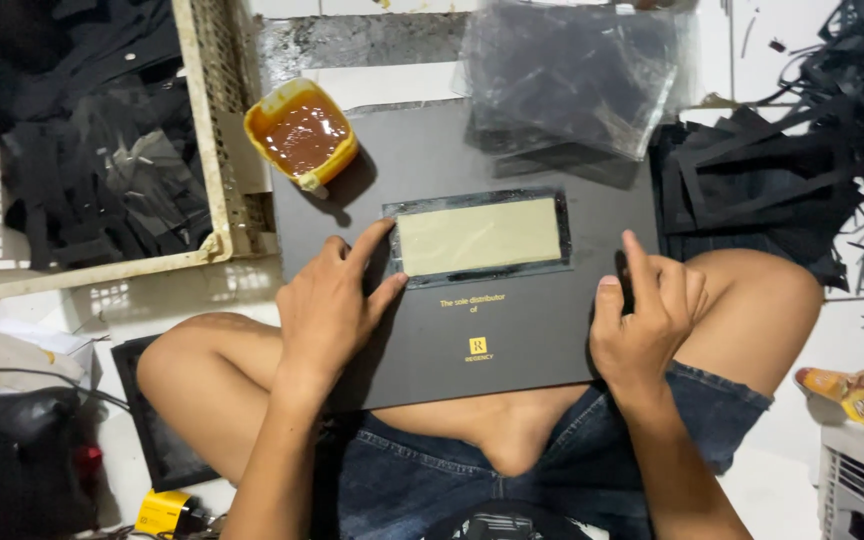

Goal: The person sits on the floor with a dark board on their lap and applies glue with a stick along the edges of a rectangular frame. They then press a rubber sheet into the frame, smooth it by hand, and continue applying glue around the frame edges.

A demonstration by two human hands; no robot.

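Pressing: left hand (327, 305) lies flat, fingers spread, thumb and forefinger on the left end of the clear film patch with the pale yellow rectangle (479, 237); grasping nothing.
Right hand: right hand (647, 315) loosely curled, forefinger raised, resting at the right edge of the flat matte black card board (452, 170); grasping nothing.
Board: lies across the person's crossed legs.
Patch axis: long side runs left-right, between the two hands, just above them.
Nearer hand: left touches the patch; right is near its right end, apart.
Beyond: yellow plastic tub of brown glue (302, 135) at the board's far-left corner; stack of clear film sheets (567, 75) on the far-right.
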